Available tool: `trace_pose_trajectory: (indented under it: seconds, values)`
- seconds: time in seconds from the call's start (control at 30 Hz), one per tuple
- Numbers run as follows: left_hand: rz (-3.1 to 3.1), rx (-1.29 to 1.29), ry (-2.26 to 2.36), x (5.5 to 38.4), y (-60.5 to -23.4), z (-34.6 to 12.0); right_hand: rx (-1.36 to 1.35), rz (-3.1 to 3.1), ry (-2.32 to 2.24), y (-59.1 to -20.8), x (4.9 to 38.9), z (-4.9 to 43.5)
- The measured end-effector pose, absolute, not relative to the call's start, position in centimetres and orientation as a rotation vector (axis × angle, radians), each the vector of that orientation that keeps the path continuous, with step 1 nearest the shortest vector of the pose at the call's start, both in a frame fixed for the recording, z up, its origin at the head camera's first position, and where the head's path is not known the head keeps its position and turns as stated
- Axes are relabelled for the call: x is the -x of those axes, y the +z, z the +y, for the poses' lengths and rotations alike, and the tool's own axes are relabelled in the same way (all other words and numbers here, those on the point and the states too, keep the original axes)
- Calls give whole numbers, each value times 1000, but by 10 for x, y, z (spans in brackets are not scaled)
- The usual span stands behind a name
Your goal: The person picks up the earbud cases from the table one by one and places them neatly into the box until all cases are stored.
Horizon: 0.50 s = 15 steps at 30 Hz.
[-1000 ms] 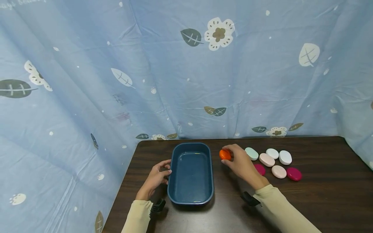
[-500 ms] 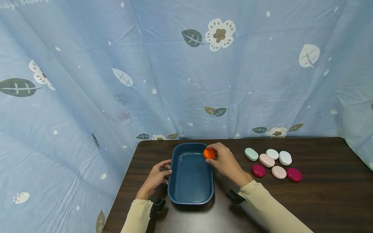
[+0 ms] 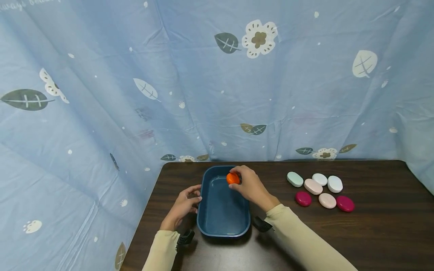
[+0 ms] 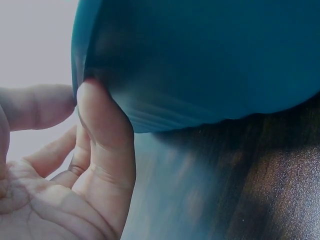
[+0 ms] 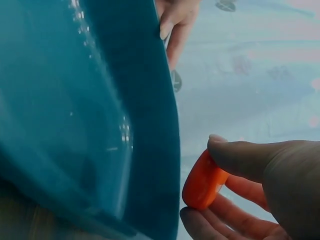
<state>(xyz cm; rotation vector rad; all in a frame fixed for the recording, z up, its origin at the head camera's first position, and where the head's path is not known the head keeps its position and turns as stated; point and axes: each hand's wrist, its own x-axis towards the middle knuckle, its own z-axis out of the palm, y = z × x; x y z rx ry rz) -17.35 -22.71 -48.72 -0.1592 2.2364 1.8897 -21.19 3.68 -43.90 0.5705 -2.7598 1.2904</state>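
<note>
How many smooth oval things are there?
8: orange one in the right hand. On the table, back row from left: mint one, pale pink one, white one, second white one; front row: dark pink one, second pale pink one, second dark pink one.

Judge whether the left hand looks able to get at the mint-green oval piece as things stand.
Probably not: the left hand grips the blue tray by its left side, and the tray and the right hand, which holds an orange piece, lie between it and the mint-green oval piece.
</note>
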Motion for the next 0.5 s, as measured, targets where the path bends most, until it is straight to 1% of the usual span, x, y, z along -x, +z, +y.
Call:
trace_pose_trajectory:
  seconds: [0.5]
  values:
    - [2233,158,1897,172,-486,-226,-567,-2874,1329,-443,227,10]
